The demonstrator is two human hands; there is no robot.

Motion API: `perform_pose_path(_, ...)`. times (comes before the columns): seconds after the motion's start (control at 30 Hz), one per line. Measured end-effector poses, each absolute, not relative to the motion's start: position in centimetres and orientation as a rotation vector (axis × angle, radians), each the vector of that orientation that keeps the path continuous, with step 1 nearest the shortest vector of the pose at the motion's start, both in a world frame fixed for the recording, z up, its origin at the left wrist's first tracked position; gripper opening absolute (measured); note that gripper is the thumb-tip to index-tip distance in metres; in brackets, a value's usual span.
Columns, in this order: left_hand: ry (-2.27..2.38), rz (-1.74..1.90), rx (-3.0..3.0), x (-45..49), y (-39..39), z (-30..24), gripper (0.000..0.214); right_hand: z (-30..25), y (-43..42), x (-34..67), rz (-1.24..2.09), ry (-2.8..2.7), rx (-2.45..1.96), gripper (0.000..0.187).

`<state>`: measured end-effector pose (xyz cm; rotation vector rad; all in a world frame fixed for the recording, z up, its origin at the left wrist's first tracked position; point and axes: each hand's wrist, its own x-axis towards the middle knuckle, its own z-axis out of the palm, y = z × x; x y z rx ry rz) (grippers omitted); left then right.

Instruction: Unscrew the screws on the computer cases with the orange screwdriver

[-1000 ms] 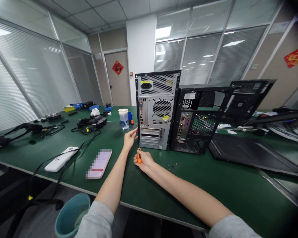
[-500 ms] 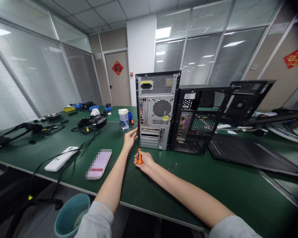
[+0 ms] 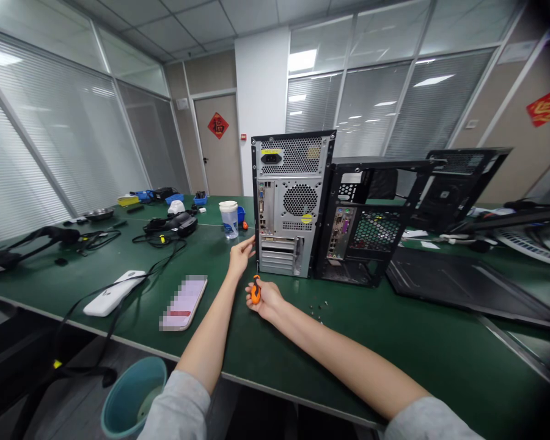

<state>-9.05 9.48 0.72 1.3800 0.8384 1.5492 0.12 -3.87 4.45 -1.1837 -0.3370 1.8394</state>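
Observation:
An upright computer case (image 3: pixel 289 229) shows its silver back panel, with a power socket, ports, a round fan grille and slot covers. My right hand (image 3: pixel 269 298) is closed around the orange and black handle of a screwdriver (image 3: pixel 255 291). The screwdriver's shaft points up at the lower left corner of the case; whether the tip sits in a screw is too small to tell. Against the left side of the case, low down, rest the stretched fingers of my left hand (image 3: pixel 242 255). Several small screws (image 3: pixel 319 310) lie on the green table (image 3: pixel 348 342) to the right.
Right of the case stand a second, opened case (image 3: pixel 362 223) and a flat black panel (image 3: pixel 467 284). A plastic cup (image 3: pixel 229 220) is behind my left hand. Left lie a phone (image 3: pixel 186 302), a white device (image 3: pixel 113 294) and cables. Below the table edge is a teal bin (image 3: pixel 132 397).
The screwdriver handle has shifted slightly left and tilted a little in my right hand. My left hand stays at the side of the case.

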Motion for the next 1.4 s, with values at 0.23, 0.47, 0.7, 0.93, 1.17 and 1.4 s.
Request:
perform_pose_path(0.23,0.851,1.556,1.378,-9.04,9.50,0.72,0.044,4.59,-4.07,0.11,1.851,-0.344,-1.182,0.033)
perform_pose_path(0.47,0.849,1.558,1.379,-9.00,9.43,0.77,0.044,4.23,-3.85,0.09,1.856,-0.339,-1.168,0.036)
perform_pose_path(0.7,0.852,1.557,1.375,-9.01,9.42,0.80,0.045,4.16,-4.01,0.09,1.810,-0.311,-1.155,0.036)
perform_pose_path(0.93,0.862,1.547,1.364,-8.97,9.33,0.87,0.045,4.38,-3.91,0.27,1.764,-0.262,-1.163,0.028)
perform_pose_path(1.17,0.853,1.547,1.372,-9.06,9.42,0.81,0.047,4.02,-3.77,0.19,1.751,-0.271,-1.139,0.026)
perform_pose_path(1.4,0.846,1.540,1.380,-9.06,9.35,0.85,0.049,3.79,-3.68,0.19,1.764,-0.273,-1.111,0.030)
